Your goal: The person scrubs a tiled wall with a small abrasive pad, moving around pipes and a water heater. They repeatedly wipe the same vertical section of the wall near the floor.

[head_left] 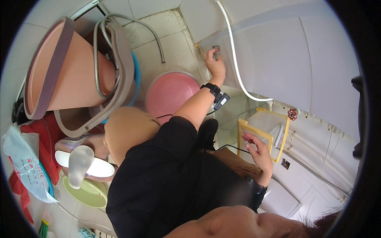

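My left hand point(215, 63) reaches forward to the low part of the grey-white wall panel point(271, 62). Its fingers are closed on a small grey-green thing point(215, 55), blurred, that lies against the panel near the floor corner; its kind is hard to tell. A black band with a small device point(220, 99) and a cable sits on that wrist. My right hand point(260, 153) is raised at the right, fingers loosely curled and apart, holding nothing, in front of a yellow-framed shelf point(271, 134). A pink basin point(174, 93) lies on the floor below my left forearm.
A white hose point(232, 50) hangs over the panel. Left are a peach bucket point(80, 71), a brown tub point(128, 68), a metal shower hose point(162, 50), slippers point(101, 168), a green basin point(86, 193) and a plastic bag point(29, 166). A red valve handle point(293, 114) and pipes point(315, 154) line the right wall.
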The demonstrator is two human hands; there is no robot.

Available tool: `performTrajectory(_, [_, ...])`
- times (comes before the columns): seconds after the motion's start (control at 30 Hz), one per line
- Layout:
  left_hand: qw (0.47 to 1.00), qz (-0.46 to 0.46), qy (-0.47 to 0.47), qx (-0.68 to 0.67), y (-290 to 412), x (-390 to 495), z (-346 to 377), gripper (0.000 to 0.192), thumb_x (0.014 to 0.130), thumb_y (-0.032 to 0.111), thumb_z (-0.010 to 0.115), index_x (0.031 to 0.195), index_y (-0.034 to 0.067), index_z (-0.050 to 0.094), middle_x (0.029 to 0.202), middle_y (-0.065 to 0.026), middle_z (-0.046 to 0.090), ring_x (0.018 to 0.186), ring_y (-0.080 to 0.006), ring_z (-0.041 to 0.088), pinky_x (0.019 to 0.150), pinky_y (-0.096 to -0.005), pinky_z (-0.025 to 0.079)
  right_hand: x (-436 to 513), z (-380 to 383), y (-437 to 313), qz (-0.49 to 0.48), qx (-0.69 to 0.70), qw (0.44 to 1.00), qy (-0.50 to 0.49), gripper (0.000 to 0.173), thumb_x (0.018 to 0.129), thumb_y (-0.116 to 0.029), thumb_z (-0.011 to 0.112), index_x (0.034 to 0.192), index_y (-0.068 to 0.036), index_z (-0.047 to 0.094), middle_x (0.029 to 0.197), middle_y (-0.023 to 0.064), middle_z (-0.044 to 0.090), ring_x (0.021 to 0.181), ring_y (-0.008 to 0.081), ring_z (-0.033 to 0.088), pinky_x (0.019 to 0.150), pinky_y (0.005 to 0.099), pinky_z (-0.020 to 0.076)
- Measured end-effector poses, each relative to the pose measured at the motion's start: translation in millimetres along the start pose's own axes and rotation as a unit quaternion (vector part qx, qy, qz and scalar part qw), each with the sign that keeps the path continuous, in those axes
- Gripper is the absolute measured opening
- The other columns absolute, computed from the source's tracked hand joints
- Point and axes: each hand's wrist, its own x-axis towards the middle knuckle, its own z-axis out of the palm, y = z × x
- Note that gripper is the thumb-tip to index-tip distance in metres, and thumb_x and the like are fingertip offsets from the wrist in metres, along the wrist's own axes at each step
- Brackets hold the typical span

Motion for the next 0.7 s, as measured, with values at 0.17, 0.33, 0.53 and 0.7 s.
performTrajectory(0.17, [0.974, -0.193, -0.064, 0.099, -75.1, 8.7, -6.7, 0.019, 0.084, 0.004, 0.068, 0.104, 0.003, 0.070, 0.101, -0.0193, 0.069, 0.097, -0.0370, 0.067, 0.085, -0.0424, 0.052, 3.8, 0.9, 4.5, -0.010, -0.010, 1.000, -0.002, 0.039, 0.096, -0.010, 0.067, 0.135, -0.003, 0.060, 0.127, 0.0112, 0.070, 0.115, 0.0227, 0.064, 0.100, 0.0341, 0.0484])
performTrajectory(0.33, [0.964, -0.250, -0.034, 0.080, -103.0, 5.4, -0.9, 0.020, 0.084, 0.005, 0.069, 0.104, -0.001, 0.069, 0.097, -0.0209, 0.071, 0.094, -0.0376, 0.068, 0.084, -0.0427, 0.053, 4.4, 0.0, 7.0, 0.000, -0.007, 1.000, -0.001, 0.039, 0.097, -0.011, 0.066, 0.135, -0.003, 0.060, 0.128, 0.0109, 0.069, 0.115, 0.0223, 0.064, 0.100, 0.0342, 0.0484])
performTrajectory(0.53, [0.989, -0.124, -0.075, 0.000, -44.0, -47.4, -12.5, 0.020, 0.084, 0.002, 0.068, 0.104, 0.002, 0.067, 0.103, -0.0170, 0.065, 0.097, -0.0361, 0.064, 0.087, -0.0419, 0.051, 2.7, 1.4, 4.8, -0.021, -0.013, 1.000, 0.000, 0.040, 0.097, -0.011, 0.067, 0.136, -0.003, 0.059, 0.127, 0.0107, 0.070, 0.115, 0.0233, 0.065, 0.100, 0.0344, 0.0488])
performTrajectory(0.7, [0.993, 0.053, -0.096, -0.040, 24.6, -74.0, -35.4, 0.021, 0.084, -0.003, 0.066, 0.104, 0.006, 0.065, 0.106, -0.0128, 0.060, 0.097, -0.0346, 0.063, 0.086, -0.0405, 0.051, -1.5, 2.5, -2.0, -0.022, -0.027, 0.999, 0.000, 0.041, 0.096, -0.010, 0.067, 0.136, -0.003, 0.059, 0.126, 0.0106, 0.070, 0.115, 0.0239, 0.065, 0.100, 0.0346, 0.0492])
